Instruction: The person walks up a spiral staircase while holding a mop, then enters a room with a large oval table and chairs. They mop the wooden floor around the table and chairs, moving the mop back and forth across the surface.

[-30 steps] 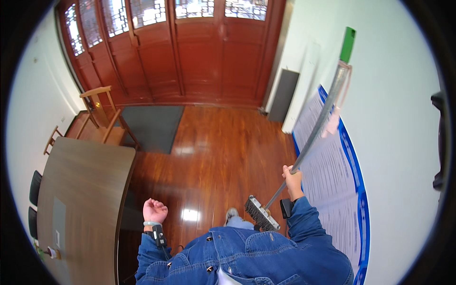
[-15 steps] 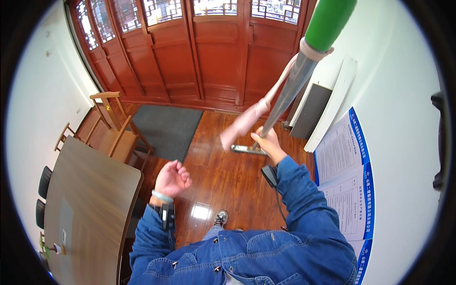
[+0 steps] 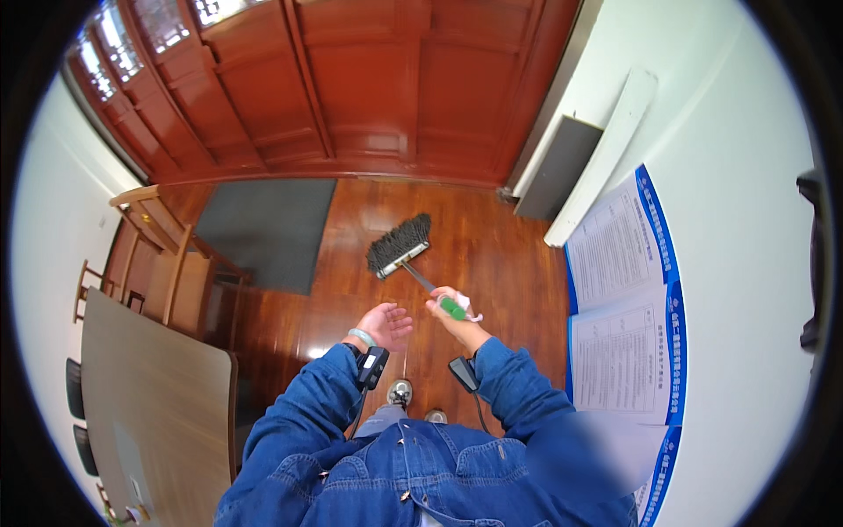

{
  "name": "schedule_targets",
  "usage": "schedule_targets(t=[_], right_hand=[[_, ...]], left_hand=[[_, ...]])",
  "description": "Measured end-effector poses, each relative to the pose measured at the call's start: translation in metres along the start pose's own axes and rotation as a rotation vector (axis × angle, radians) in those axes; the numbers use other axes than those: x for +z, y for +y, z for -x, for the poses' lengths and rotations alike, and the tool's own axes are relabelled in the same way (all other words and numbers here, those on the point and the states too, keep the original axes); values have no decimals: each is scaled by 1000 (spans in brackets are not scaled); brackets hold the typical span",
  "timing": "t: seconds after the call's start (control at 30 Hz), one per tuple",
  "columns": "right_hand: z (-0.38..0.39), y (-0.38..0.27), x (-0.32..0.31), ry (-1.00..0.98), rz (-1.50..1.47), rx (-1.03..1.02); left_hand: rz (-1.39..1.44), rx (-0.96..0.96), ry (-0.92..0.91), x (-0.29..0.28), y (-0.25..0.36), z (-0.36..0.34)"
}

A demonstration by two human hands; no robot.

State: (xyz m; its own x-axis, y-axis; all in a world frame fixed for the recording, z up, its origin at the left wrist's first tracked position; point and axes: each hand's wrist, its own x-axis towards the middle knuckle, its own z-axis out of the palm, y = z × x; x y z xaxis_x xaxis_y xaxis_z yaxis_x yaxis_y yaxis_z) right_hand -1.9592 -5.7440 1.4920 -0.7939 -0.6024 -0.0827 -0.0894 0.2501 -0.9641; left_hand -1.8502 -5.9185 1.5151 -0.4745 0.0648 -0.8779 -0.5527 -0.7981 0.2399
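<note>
My right hand (image 3: pixel 448 322) is closed round a long broom pole (image 3: pixel 420 279) near its green grip end (image 3: pixel 454 307), with a pale pink strap (image 3: pixel 472 316) dangling there. The dark bristled broom head (image 3: pixel 397 246) rests on the wooden floor ahead of me, angled toward the doors. My left hand (image 3: pixel 386 327), with a pale bangle (image 3: pixel 360 335) on the wrist, hangs beside the pole, palm up, fingers loosely spread and holding nothing.
A table (image 3: pixel 158 369) and wooden chairs (image 3: pixel 162 263) stand left. A dark mat (image 3: pixel 259 228) lies before red wooden doors (image 3: pixel 351 88). Boards (image 3: pixel 566 162) lean at the right corner; blue-edged posters (image 3: pixel 619 351) line the right wall (image 3: pixel 738 263).
The broom has swung forward: its head went from beside my feet to farther ahead, its top down toward me. My left hand has moved inward toward the pole and its fingers have uncurled.
</note>
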Motion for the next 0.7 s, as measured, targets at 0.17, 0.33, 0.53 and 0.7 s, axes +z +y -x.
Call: schedule_targets(t=[0.17,0.33,0.53,0.7], right_hand=[[32,-14,-45,-228,-402,403],[77,-34,-101,-113,-581,789],[133,10,-107,-207,61,807],[199,27,-154,-189,438,694]], left_hand=[[-49,-191,-158,45,-13,-77],[-259,-269,-236,80,-58,-146],[-488,-366,-137,97,-146,-196],[-289,-408,-163,130,-230,-203]])
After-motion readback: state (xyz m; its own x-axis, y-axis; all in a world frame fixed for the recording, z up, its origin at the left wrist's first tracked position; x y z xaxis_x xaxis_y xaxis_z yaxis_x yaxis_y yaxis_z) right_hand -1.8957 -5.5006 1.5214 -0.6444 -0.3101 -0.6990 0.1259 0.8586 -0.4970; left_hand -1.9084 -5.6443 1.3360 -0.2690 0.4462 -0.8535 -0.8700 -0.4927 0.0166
